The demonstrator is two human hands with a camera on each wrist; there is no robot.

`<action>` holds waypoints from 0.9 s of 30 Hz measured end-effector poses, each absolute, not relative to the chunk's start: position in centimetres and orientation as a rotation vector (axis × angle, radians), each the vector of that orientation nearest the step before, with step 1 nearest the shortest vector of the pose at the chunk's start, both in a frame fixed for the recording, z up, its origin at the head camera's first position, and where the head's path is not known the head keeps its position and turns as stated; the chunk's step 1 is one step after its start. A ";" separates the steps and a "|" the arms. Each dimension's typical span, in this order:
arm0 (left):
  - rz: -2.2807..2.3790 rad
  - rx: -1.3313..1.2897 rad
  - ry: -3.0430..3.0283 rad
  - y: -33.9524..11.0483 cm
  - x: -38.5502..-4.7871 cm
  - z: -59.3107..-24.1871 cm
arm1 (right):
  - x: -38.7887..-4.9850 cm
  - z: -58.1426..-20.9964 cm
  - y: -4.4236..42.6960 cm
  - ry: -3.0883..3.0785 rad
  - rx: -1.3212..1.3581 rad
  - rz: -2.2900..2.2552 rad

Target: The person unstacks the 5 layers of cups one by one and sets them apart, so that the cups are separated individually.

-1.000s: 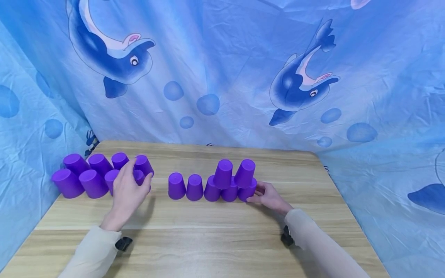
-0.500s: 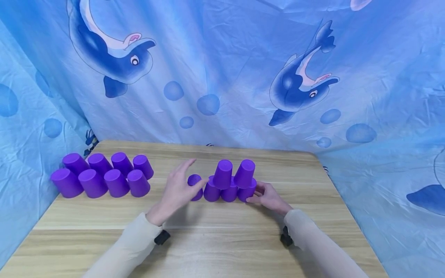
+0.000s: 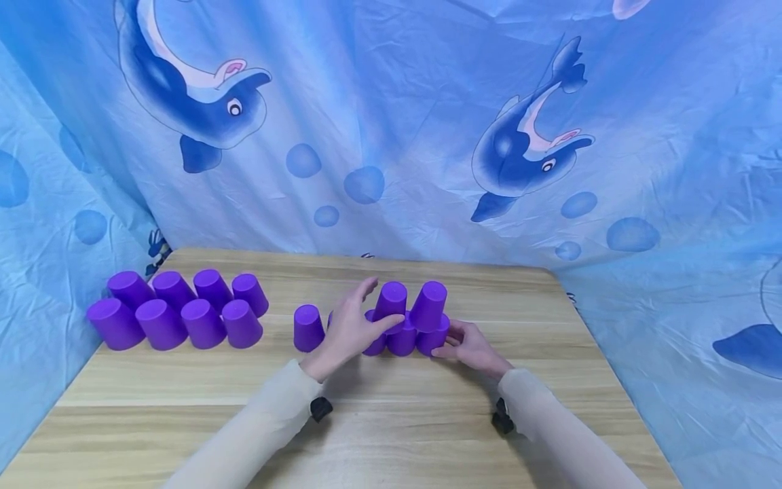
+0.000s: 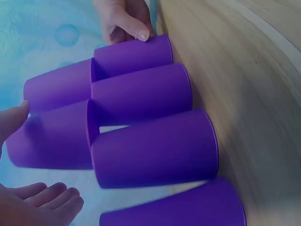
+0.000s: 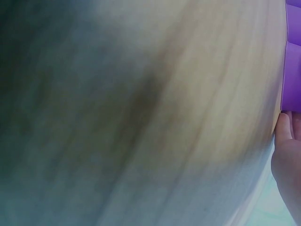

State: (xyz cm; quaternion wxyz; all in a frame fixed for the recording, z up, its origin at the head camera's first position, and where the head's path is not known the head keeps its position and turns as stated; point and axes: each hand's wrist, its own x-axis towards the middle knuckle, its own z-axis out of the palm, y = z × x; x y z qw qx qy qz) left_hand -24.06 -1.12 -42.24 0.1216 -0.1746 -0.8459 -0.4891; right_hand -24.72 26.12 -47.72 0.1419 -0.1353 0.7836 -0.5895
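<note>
Purple cups stand upside down in a row, with two more on top at its right end. My left hand [image 3: 347, 334] is spread around the upper left cup [image 3: 391, 299]; in the left wrist view its thumb [image 4: 13, 121] is at that cup [image 4: 54, 136], its fingers [image 4: 54, 200] apart from it. My right hand [image 3: 475, 348] touches the right side of the rightmost bottom cup [image 3: 431, 341], thumb towards the front. In the right wrist view, that hand [image 5: 288, 155] is at the lower end of a cup [image 5: 291, 80].
Two rows of upside-down purple cups [image 3: 161, 324] stand at the left of the wooden table [image 3: 391, 421]. One bottom-row cup [image 3: 308, 329] is left of my left hand, and another is mostly hidden behind it. A blue dolphin-print cloth [image 3: 397, 122] hangs behind.
My left hand has moved right, from the cups at the left, past the row's left end, to the upper left cup. My right hand has stayed at the rightmost bottom cup.
</note>
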 end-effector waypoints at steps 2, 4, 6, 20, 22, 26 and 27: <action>-1.435 -0.498 -2.458 -0.6 -24.2 -42.3 | -24.8 -47.8 26.1 2.257 -0.392 -1.701; -1.450 -0.493 -2.438 -0.1 -24.3 -42.4 | -24.9 -48.0 26.1 2.257 -0.394 -1.703; -1.456 -0.492 -2.419 0.2 -24.4 -42.5 | -25.2 -48.5 26.3 2.253 -0.389 -1.710; -1.478 -0.407 -2.256 -4.0 -23.5 -42.1 | -25.8 -50.3 26.9 2.316 -0.368 -1.701; -1.452 -0.386 -2.236 -4.9 -23.4 -41.9 | -25.8 -50.2 26.9 2.319 -0.364 -1.692; -1.450 -0.346 -2.209 -6.5 -23.3 -41.5 | -25.4 -49.4 26.6 2.302 -0.393 -1.691; -1.459 -0.341 -2.203 -6.8 -23.2 -41.3 | -25.3 -49.1 26.5 2.296 -0.395 -1.692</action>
